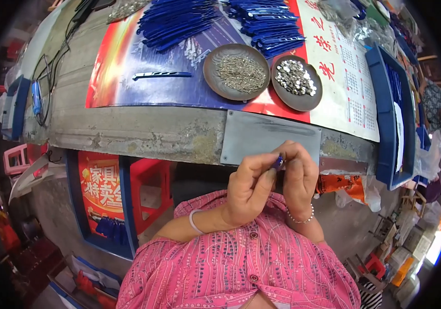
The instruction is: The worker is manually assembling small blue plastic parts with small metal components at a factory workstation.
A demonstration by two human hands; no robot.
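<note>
As we bend both arms up in front of our pink shirt [251,252], our two hands meet near the middle. Our left hand [249,190] comes in on a slant, with its wrist low and its fingers pointing up and to the right. Its thumb and first finger pinch a small blue piece [279,163]. Our right hand [302,180] stands more upright, with its fingers bent and their tips turned in toward the left hand. It is right beside the blue piece, but we cannot tell if it pinches it too, because the fingers hide so much. We see just a dark blue bit poking out between the hands. A pale band [195,222] goes around our left wrist, and a string of beads [302,220] goes around our right one.

Behind our fingers, a grey plate [251,136] lies at the near edge of the bench [143,129]. Past it, the left dish [211,77] holds thin metal bits [241,72], and the right dish [303,104] holds shiny round bits [296,77]. Both dishes sit on a bright poster [122,77]. One blue strip [161,75] lies to their left, and a blue heap [179,23] lies farther back.
</note>
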